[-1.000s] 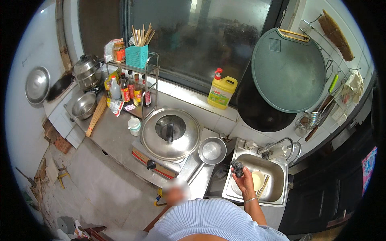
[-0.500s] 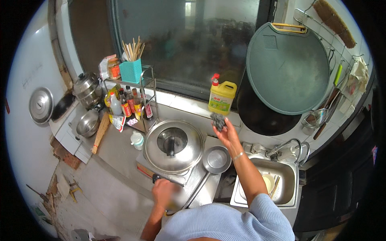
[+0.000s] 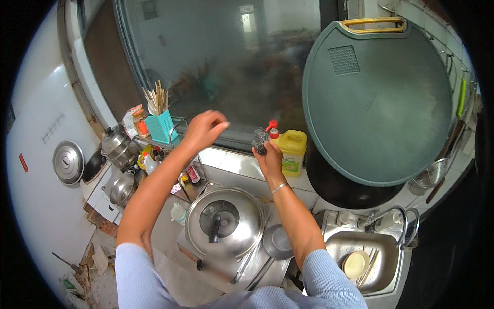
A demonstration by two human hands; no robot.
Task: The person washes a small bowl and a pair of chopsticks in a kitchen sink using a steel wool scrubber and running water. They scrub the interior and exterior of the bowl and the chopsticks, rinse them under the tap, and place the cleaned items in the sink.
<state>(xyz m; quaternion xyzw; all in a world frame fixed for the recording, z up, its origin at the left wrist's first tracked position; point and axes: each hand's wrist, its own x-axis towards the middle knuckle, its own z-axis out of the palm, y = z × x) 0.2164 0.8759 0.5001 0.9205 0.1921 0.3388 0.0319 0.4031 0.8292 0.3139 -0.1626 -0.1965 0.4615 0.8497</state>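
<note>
My right hand (image 3: 268, 160) grips a grey steel wool scrubber (image 3: 259, 141). It holds the scrubber up beside the red pump top (image 3: 272, 126) of a yellow detergent jug (image 3: 293, 149) on the window ledge. Whether the scrubber touches the spout, I cannot tell. My left hand (image 3: 205, 130) is raised in front of the window, left of the jug, fingers half curled and a little blurred, with nothing visible in it. Below my hands stands a wide pan under a steel lid (image 3: 234, 242) with a black handle. A small grey pan (image 3: 278, 242) sits right of it.
At the right is a steel sink (image 3: 337, 242) with a pale bowl (image 3: 355, 264) and chopsticks inside. A large round green board (image 3: 381, 108) leans by the window. At the left, a rack holds bottles and a teal chopstick holder (image 3: 160, 127); steel pots (image 3: 119, 147) stand beyond it.
My left hand has risen from a black handle near the lidded pan to the window's height. My right hand has moved slightly left with the scrubber, closer to the pump. The view has shifted.
</note>
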